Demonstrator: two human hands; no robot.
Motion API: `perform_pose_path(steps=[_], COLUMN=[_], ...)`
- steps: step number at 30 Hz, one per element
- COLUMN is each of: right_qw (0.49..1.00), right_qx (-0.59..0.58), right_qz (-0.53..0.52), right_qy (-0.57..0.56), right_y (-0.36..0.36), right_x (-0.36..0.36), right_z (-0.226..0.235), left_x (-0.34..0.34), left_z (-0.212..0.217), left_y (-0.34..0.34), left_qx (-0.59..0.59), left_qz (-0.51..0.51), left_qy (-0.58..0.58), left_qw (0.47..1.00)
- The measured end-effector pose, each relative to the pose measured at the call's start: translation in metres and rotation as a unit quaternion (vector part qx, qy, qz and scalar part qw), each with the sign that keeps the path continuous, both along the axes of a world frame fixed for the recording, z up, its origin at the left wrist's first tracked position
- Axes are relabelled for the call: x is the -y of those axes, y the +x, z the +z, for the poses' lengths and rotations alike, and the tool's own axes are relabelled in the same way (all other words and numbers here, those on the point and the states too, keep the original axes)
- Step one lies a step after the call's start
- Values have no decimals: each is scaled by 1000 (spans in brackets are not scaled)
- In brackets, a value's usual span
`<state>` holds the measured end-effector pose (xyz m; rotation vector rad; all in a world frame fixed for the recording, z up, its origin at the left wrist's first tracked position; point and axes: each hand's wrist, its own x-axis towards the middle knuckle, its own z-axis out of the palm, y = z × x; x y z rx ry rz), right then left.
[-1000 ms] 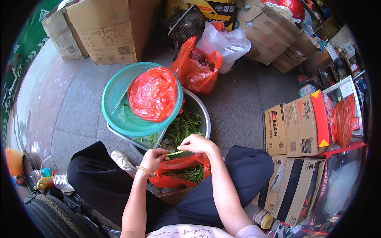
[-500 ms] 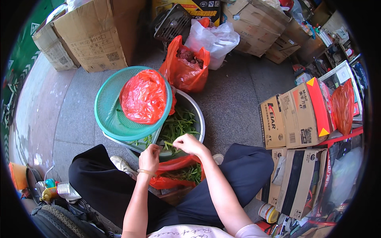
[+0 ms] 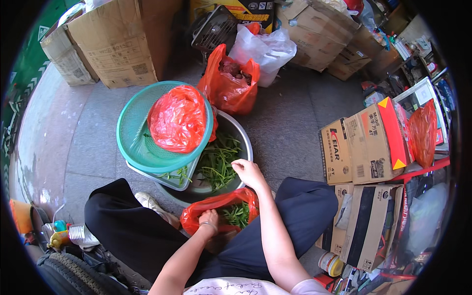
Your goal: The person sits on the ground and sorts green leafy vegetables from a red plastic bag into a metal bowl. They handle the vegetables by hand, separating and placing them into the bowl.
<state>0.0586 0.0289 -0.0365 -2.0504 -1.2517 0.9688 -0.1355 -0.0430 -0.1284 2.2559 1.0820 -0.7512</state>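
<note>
My right hand [image 3: 249,173] reaches over the rim of a metal basin [image 3: 244,142] and touches the green leafy stems [image 3: 219,162] lying in it; whether it grips any I cannot tell. My left hand [image 3: 209,218] rests low at the edge of a red plastic bag [image 3: 206,209] between my knees, which holds more green stems [image 3: 237,214]. A green mesh basket [image 3: 132,132] sits tilted on the basin's left side, with a bulging red bag [image 3: 178,118] inside it.
Another red bag [image 3: 228,81] and a white bag [image 3: 265,49] stand behind the basin. Cardboard boxes [image 3: 115,42] line the back, and more boxes [image 3: 364,147] stack at the right. A tyre [image 3: 69,278] and bottles [image 3: 64,236] lie at lower left.
My right hand moved forward from above the red bag into the basin. My left hand dropped down to the red bag's edge. The view shifted slightly.
</note>
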Motion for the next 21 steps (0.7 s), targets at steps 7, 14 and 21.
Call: perform_pose_path(steps=[7,14,21], right_qw=[998,988,993], right_qx=[-10,-46,-26], right_qz=[34,19,29], right_qy=[-42,-145,-107], right_y=[0,12,18], right_x=[19,32,31], right_z=[-5,4,5], left_x=[32,3,-19], left_z=[-112,-73,-10], left_y=[-32,-20,1], left_qx=[-122,-89,-81], left_qz=[-210,-70,8], left_qy=[159,-53,-87], left_qw=[957,992,993])
